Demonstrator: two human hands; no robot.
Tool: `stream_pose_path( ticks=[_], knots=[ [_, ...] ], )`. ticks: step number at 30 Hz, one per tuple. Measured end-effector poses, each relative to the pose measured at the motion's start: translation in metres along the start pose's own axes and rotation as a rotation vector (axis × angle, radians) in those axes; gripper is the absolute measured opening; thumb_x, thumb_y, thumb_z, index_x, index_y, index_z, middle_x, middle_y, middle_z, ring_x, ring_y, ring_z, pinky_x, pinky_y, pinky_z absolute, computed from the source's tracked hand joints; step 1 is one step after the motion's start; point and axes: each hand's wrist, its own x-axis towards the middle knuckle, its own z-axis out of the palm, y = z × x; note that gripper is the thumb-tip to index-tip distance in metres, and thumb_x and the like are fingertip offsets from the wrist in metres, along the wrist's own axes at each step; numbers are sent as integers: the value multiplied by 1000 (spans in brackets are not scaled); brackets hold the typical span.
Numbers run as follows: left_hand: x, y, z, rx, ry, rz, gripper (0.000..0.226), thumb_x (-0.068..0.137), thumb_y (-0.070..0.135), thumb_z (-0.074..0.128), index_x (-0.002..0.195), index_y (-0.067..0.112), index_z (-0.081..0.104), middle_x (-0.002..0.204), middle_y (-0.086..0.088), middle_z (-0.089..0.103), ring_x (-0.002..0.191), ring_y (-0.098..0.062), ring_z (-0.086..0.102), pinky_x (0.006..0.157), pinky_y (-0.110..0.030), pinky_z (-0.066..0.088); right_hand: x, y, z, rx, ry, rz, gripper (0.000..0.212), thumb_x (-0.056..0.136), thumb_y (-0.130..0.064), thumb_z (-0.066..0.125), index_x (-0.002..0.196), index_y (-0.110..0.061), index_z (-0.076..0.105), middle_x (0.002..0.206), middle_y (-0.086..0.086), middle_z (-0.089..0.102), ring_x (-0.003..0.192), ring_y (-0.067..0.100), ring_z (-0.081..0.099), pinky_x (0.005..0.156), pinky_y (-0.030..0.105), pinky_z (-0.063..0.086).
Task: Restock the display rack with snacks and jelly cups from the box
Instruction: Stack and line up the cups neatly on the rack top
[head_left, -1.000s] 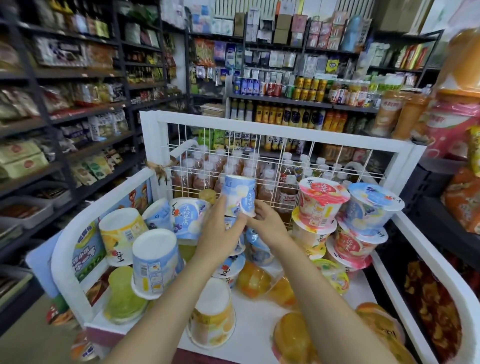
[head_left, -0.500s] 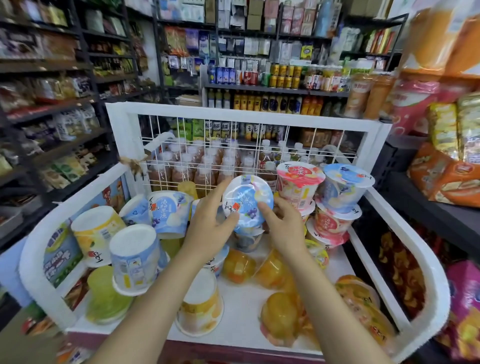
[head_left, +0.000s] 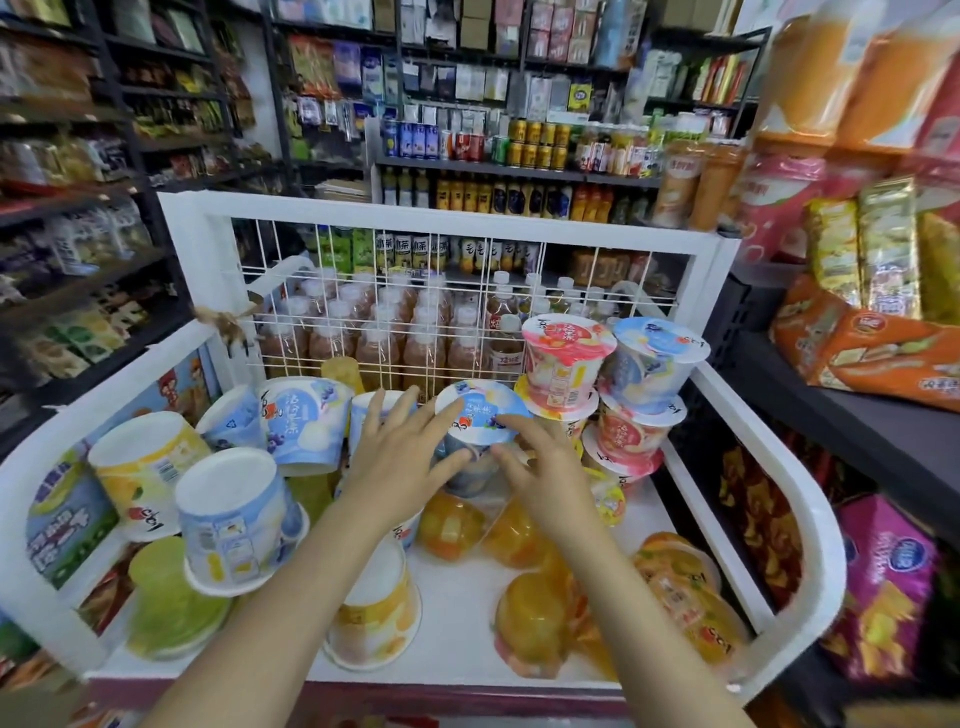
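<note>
Now your left hand and right hand have lowered the blue jelly cup upright among the rack's other cups, fingers spread loosely against it, no longer gripping. Stocked shop shelves surround you.

Both forearms reaching forward; left hand fingers spread; right hand fingers extended, relaxed
</note>
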Motion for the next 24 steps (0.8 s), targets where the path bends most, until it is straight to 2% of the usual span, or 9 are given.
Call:
stream_pose_path(
  ticks=[1, 3, 5, 8, 11, 14, 17, 20, 24],
  knots=[
    [-2, -2, 1, -8, 17, 4, 81, 83, 72, 3, 156, 39, 19, 162, 2, 27, 152, -24, 9, 119, -48, -6, -2, 1, 3, -48, -14, -15, 39, 95, -30, 64, 133, -24, 60, 125, 2, 53, 96, 8, 51, 85, 8, 39],
    [-8, -9, 7, -32, 101, -30, 72, 91, 66, 20, 156, 36, 21, 163, -5, 22, 152, -28, 12, 121, -50, 2, -4, 3, 10, -130, -15, -22, 45, 98, -37, 59, 141, -26, 53, 132, 4, 51, 101, 16, 56, 82, 23, 44],
    [-14, -17, 12, -38, 191, -100, 68, 94, 51, 50, 154, 24, 30, 158, -14, 32, 148, -32, 24, 121, -51, 14, -1, 1, 16, -233, 9, 13, 46, 99, -41, 53, 144, -31, 49, 134, 7, 52, 99, 28, 62, 72, 36, 47],
    [-17, -24, 14, -29, 239, -115, 69, 82, 25, 74, 143, 8, 46, 133, -15, 55, 127, -34, 46, 115, -49, 31, 14, -3, 24, -400, 17, 56, 47, 102, -40, 48, 148, -34, 43, 124, 11, 60, 94, 34, 64, 62, 35, 45],
    [-19, -23, 10, -71, 253, -116, 62, 76, 16, 79, 132, 7, 56, 119, -12, 62, 114, -33, 55, 111, -49, 37, 29, -8, 28, -437, 8, 67, 48, 103, -38, 48, 149, -32, 40, 105, 12, 66, 92, 31, 62, 60, 32, 38],
    [-23, -21, 10, -111, 300, -130, 50, 75, 14, 82, 121, 8, 64, 112, -10, 66, 107, -33, 60, 103, -49, 44, 36, -9, 34, -427, 35, 42, 47, 101, -36, 52, 147, -28, 45, 93, 13, 69, 89, 32, 62, 66, 36, 43],
    [-25, -23, 6, -150, 364, -144, 33, 80, 14, 78, 112, 8, 69, 105, -8, 70, 100, -32, 63, 93, -46, 49, 35, -6, 36, -394, 50, 47, 47, 100, -37, 54, 145, -28, 48, 91, 14, 70, 89, 33, 62, 69, 40, 50],
    [-24, -22, 1, -203, 381, -173, 24, 82, 13, 77, 105, 8, 73, 99, -8, 71, 94, -32, 65, 84, -44, 51, 32, -9, 31, -398, 7, 53, 52, 99, -41, 52, 149, -31, 42, 97, 10, 68, 91, 30, 62, 66, 38, 51],
    [-26, -20, -3, -348, 396, -244, 11, 82, 12, 77, 91, 7, 71, 91, -8, 68, 91, -30, 61, 75, -38, 49, 12, -28, 18, -416, -1, 19, 53, 101, -33, 47, 152, -34, 32, 73, 0, 59, 56, 19, 52, 42, 28, 32]
  ],
)
